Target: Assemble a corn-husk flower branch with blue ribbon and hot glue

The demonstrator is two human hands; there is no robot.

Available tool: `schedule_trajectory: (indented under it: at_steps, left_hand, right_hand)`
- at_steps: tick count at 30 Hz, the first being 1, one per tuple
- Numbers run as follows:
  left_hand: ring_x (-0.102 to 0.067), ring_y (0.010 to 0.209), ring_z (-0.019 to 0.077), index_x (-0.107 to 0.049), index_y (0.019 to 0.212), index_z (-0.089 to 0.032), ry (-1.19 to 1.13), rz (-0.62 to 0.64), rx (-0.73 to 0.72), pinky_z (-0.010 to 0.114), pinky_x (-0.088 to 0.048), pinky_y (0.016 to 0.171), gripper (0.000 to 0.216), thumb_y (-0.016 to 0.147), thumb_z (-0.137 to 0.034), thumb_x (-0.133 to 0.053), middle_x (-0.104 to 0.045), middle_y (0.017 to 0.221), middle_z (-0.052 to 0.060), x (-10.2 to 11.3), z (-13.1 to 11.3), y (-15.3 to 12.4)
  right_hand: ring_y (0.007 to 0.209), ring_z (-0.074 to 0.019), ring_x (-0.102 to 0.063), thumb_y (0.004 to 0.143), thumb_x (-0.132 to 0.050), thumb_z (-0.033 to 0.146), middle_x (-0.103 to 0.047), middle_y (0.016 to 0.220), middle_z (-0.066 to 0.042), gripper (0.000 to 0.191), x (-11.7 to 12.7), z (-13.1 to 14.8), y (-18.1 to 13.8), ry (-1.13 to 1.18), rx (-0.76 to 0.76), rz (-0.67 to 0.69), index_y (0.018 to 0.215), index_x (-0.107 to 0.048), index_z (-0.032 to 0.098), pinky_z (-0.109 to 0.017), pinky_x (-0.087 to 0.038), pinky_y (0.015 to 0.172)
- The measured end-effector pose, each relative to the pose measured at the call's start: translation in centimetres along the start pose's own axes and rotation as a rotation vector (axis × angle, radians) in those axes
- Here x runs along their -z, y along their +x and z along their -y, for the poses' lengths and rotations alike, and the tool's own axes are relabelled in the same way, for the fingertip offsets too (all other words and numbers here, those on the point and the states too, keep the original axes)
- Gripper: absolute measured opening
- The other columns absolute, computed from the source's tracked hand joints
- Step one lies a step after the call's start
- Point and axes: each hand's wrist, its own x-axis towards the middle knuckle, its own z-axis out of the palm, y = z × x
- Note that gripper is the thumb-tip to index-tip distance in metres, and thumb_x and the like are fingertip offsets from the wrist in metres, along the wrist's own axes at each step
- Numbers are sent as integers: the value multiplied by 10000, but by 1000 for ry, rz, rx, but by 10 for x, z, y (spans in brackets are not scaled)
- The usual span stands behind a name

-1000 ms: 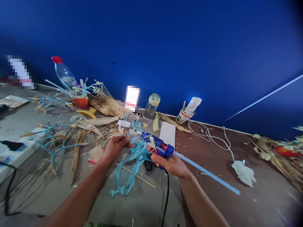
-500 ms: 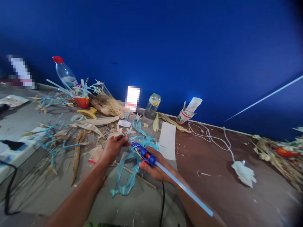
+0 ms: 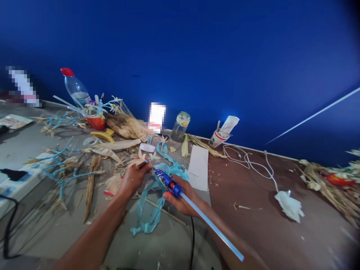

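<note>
My right hand [image 3: 182,197] is closed round a blue glue gun [image 3: 168,182] with a long pale glue stick [image 3: 212,227] running back out of it toward me. The gun's nozzle points up and left at what my left hand [image 3: 135,176] pinches: a small corn-husk flower on a blue-wrapped stem [image 3: 142,157]. A light blue ribbon [image 3: 150,208] loops on the table under both hands. The gun's black cord [image 3: 192,240] drops to the bottom edge.
Dried corn husks [image 3: 123,125] and blue-wrapped twigs [image 3: 62,168] litter the left of the table. A red-capped bottle [image 3: 74,88], orange cup [image 3: 96,120], glass jar [image 3: 180,125], paper cup [image 3: 218,138], white paper [image 3: 199,167] and white cable [image 3: 254,163] lie behind and to the right.
My right hand has swung the glue gun down and left, bringing its nozzle close to the flower in my left hand. The left hand has barely moved.
</note>
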Motion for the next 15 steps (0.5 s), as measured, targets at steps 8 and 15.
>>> schedule_trajectory:
  at_steps: [8,15]
  left_hand:
    - [-515,593,130,-597,663,-166,-15,-5,-1,257,-436,639,210,588,-338,-690,-569,587,-29,0,1,3]
    - [-499,551,117,-573,650,-180,-27,-20,13,233,-415,586,190,575,-315,-682,-529,543,-55,0,-3,2]
  right_hand:
    - [645,-163,-463,790,-529,382,-488,715,-27,203,-2,-2,1,-30,11,-2,725,-451,207,-296,-362,600]
    - [661,-162,-464,795,-526,357,-493,724,-29,183,2,1,-1,-41,9,22,728,-454,204,-294,-360,617]
